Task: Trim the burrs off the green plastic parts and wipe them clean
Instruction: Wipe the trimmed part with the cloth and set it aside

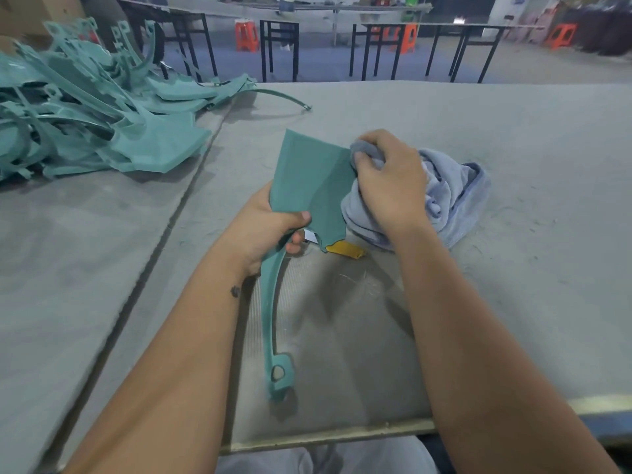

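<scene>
The left hand (270, 220) grips the green part (307, 179) where its broad flat blade narrows into the long curved stem, thumb on top and fingers curled beneath, holding it tilted up off the table (513, 131). The right hand (390, 179) is closed round a bunched grey-blue cloth (451, 189) and presses a wad of it against the blade's right edge. The part looks thin, light and fairly stiff, though the slender stem with its eyelet end would probably flex or snap if levered; the neck where it is held seems the soundest place, as it steadies the blade against the wiping pressure. Its smooth face may slip under the cloth, so a firm pinch is wise, and untrimmed edges could be sharp. Just under the part's lower corner lies a yellow tool (345, 249), partly hidden, perhaps the trimming knife; I cannot tell. A heap of parts (102, 107) sits well apart at the far left, out of the way. Pale shavings lie on the table near the person. Nothing blocks the wiping stroke
</scene>
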The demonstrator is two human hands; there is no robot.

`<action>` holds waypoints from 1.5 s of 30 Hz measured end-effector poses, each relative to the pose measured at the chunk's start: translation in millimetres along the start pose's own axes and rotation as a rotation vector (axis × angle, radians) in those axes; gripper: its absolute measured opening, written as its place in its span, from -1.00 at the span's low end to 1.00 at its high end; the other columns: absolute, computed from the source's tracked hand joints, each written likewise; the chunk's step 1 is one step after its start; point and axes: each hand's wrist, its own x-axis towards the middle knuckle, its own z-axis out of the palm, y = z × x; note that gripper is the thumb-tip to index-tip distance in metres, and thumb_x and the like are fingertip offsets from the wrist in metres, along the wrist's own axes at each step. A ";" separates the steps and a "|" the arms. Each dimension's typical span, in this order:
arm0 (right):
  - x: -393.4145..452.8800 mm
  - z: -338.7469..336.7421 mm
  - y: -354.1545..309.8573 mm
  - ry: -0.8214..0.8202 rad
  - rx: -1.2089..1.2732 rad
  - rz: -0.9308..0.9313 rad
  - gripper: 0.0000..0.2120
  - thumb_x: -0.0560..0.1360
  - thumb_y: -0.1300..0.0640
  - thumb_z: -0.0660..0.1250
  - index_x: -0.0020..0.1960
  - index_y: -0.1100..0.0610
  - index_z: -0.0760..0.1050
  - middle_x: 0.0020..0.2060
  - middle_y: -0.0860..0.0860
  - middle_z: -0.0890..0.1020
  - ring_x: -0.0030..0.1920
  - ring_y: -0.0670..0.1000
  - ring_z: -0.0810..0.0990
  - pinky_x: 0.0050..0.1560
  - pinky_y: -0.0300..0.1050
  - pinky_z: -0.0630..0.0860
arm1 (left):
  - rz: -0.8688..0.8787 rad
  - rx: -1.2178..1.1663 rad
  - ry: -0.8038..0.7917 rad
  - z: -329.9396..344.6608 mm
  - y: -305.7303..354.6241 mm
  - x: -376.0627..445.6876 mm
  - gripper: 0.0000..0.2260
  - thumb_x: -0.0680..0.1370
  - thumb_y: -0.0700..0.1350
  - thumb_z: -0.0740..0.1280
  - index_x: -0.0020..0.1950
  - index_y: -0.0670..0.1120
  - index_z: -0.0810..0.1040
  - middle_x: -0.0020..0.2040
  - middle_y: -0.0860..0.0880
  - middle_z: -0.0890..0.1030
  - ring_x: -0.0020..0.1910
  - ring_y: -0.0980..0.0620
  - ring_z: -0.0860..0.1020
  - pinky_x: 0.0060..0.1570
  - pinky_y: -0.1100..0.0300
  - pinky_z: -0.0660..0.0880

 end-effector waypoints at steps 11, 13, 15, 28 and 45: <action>3.0 -21.8 1.9 0.376 0.196 0.126 -0.88 0.50 0.15 0.22 -0.06 -0.08 0.45 -0.12 -0.14 0.61 -0.07 -0.15 0.58 -0.06 -0.28 0.49 | -0.038 -0.056 0.016 -6.9 1.9 2.4 -0.72 0.52 -0.51 0.17 0.01 -0.15 0.44 -0.29 -0.11 0.48 -0.58 0.11 0.32 -0.59 0.33 0.26; -1.3 -15.7 -7.4 0.200 0.245 0.060 -0.85 0.49 0.16 0.23 -0.07 -0.08 0.49 -0.15 -0.18 0.61 -0.13 -0.24 0.56 -0.13 -0.39 0.45 | -0.039 -0.066 0.006 -6.2 2.2 2.0 -0.72 0.52 -0.51 0.17 -0.03 -0.15 0.44 -0.32 -0.09 0.50 -0.57 0.11 0.31 -0.59 0.33 0.25; -1.8 -5.0 -9.5 0.000 0.161 0.065 -0.81 0.53 0.16 0.20 0.03 -0.03 0.55 -0.05 -0.11 0.62 -0.08 -0.16 0.55 -0.08 -0.29 0.44 | -0.046 -0.071 -0.020 -6.4 2.4 1.5 -0.73 0.52 -0.51 0.17 -0.05 -0.15 0.44 -0.37 -0.05 0.52 -0.56 0.11 0.31 -0.59 0.33 0.26; -10.1 20.2 -40.2 -0.066 -0.136 -0.380 -0.68 0.54 0.14 0.24 0.27 0.02 0.56 0.13 -0.04 0.65 0.17 0.04 0.56 0.23 0.09 0.39 | -0.033 -0.066 -0.016 -4.7 2.7 -0.7 -0.75 0.52 -0.53 0.17 -0.12 -0.18 0.38 -0.36 -0.10 0.46 -0.56 0.08 0.30 -0.57 0.32 0.26; 2.7 12.2 3.0 -0.045 -0.559 -0.126 -0.71 0.55 0.21 0.12 0.18 0.04 0.52 0.07 0.03 0.57 0.14 0.11 0.40 -0.03 -0.06 0.18 | 0.020 0.027 -0.013 -3.2 3.2 -1.9 -0.78 0.53 -0.50 0.19 -0.09 -0.19 0.43 -0.39 -0.07 0.47 -0.57 0.09 0.32 -0.59 0.31 0.27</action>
